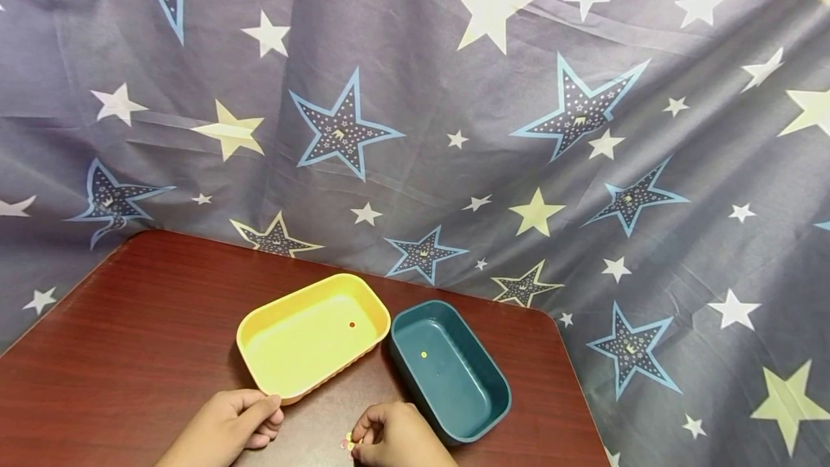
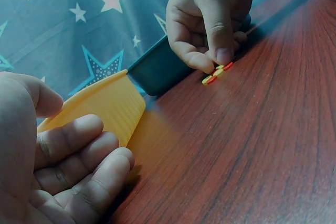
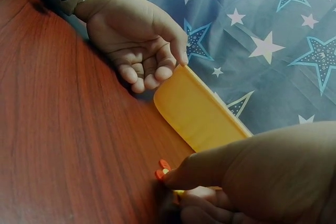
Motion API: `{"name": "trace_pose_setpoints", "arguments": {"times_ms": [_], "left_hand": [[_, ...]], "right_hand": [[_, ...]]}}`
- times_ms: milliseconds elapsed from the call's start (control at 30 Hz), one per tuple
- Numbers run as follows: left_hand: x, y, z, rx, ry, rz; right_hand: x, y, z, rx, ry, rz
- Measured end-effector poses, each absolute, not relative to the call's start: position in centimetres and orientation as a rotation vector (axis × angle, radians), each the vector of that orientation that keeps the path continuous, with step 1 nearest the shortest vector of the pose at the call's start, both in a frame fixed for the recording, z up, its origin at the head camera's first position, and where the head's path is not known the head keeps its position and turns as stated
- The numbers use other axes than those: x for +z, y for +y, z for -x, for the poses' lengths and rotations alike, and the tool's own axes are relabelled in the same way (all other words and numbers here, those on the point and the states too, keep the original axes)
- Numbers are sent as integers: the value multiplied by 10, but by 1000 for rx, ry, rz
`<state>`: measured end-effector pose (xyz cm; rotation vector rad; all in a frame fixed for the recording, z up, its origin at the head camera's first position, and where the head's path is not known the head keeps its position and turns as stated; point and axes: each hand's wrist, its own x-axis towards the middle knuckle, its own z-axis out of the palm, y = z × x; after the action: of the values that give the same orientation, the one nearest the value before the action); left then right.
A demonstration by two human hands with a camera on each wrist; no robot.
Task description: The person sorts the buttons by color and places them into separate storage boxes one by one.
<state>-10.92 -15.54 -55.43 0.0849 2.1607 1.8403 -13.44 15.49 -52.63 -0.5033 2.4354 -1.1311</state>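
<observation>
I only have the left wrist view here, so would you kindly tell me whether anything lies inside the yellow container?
Observer: Yes, in the head view one small red piece lies inside the yellow container.
Operator: Thank you; and what lies in the teal container?
Observer: A small yellow piece lies on its floor.
Operator: That helps; at which corner of the yellow container is the left hand?
Observer: The corner nearest the person, as the head view shows.
</observation>
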Motion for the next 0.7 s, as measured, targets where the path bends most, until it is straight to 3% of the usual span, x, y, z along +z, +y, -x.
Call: {"name": "trace_pose_setpoints", "arguments": {"times_ms": [700], "left_hand": [[-553, -156, 109, 1843, 2152, -108]], "right_hand": [[-529, 160, 133, -1117, 2490, 567]]}}
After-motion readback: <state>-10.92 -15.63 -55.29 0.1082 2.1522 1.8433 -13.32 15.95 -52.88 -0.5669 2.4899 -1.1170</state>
